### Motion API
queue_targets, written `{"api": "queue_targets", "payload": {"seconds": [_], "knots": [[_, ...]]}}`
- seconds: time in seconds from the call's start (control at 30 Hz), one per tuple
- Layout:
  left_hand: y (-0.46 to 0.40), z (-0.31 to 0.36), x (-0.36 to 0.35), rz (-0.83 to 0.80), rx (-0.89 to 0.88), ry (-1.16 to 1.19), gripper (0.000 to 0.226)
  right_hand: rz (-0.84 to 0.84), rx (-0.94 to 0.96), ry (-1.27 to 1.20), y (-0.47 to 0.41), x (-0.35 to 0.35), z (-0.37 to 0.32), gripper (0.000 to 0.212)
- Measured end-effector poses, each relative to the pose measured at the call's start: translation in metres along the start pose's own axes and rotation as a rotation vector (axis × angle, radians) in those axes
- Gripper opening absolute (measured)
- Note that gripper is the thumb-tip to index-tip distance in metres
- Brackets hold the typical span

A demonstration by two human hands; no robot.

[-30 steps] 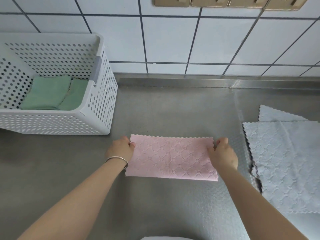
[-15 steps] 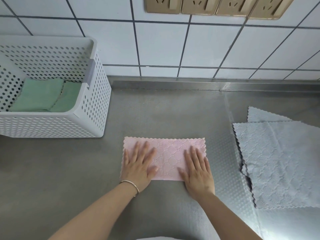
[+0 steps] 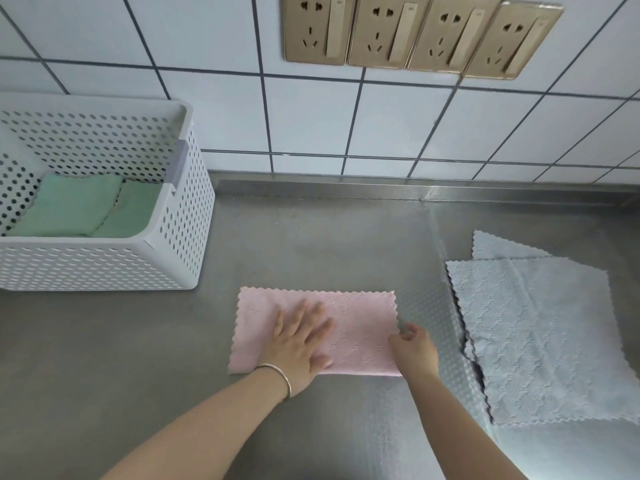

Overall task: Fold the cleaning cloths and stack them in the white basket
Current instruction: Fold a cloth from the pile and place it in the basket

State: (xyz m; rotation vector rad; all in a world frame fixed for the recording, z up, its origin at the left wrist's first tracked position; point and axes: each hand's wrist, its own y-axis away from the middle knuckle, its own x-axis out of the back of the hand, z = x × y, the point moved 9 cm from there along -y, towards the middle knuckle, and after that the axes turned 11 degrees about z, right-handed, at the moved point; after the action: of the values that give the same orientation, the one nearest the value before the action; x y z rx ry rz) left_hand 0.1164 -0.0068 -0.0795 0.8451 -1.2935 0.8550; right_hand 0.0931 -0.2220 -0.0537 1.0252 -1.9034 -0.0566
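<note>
Fingers: the left hand (image 3: pixel 298 344) lies flat with fingers (image 3: pixel 313 315) spread, pressing the left half of the pink cloth (image 3: pixel 360 327); the right hand (image 3: pixel 414 348) has its fingers (image 3: pixel 408 332) curled at the cloth's right edge, pinching it as far as the view shows.
Change: half a second ago both palms lay flat on the cloth, smoothing it; the right hand has since left the surface and gone to the short right edge, while the left has stayed down as an anchor.
Meaning: the smoothing looks finished, and the next fold, right edge carried over to the left, is probably about to begin.
Pink cloth: a long rectangle, already folded once, flat on the steel table (image 3: pixel 311 244) between the two other groups.
Grey cloths (image 3: pixel 540 334): unfolded, overlapping, lying to the right, near the right hand but apart from it.
Basket (image 3: pixel 104 268): white, perforated, at the far left, with folded green cloths (image 3: pixel 72 206) inside; the pink one is not yet in it.
</note>
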Motion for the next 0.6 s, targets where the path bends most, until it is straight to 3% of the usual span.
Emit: {"api": "queue_targets", "payload": {"seconds": [0.1,0.2,0.3,0.37,0.43,0.53,0.6], "knots": [[-0.003,0.006,-0.001,-0.086,-0.019,-0.008,0.068,-0.184,0.003,0.259,0.007,-0.002,-0.003,0.033],[-0.004,0.008,0.004,-0.218,0.018,0.081,0.072,-0.255,0.026,0.351,0.013,-0.001,-0.003,0.023],[-0.017,0.010,0.042,-0.073,0.070,0.216,0.053,-0.068,0.189,0.431,0.019,0.012,-0.021,0.025],[-0.027,0.009,0.077,0.106,0.143,0.440,0.045,0.194,0.474,0.506,0.036,0.022,-0.059,0.026],[-0.033,0.008,0.098,0.158,0.285,0.761,0.038,0.392,0.767,0.429,0.063,0.022,-0.089,0.018],[-0.038,0.008,0.105,0.101,0.494,1.058,0.024,0.451,0.968,0.382,0.092,0.009,-0.107,0.009],[-0.038,0.002,0.099,0.053,0.610,1.053,0.018,0.402,0.991,0.389,0.099,-0.004,-0.110,0.024]]}}
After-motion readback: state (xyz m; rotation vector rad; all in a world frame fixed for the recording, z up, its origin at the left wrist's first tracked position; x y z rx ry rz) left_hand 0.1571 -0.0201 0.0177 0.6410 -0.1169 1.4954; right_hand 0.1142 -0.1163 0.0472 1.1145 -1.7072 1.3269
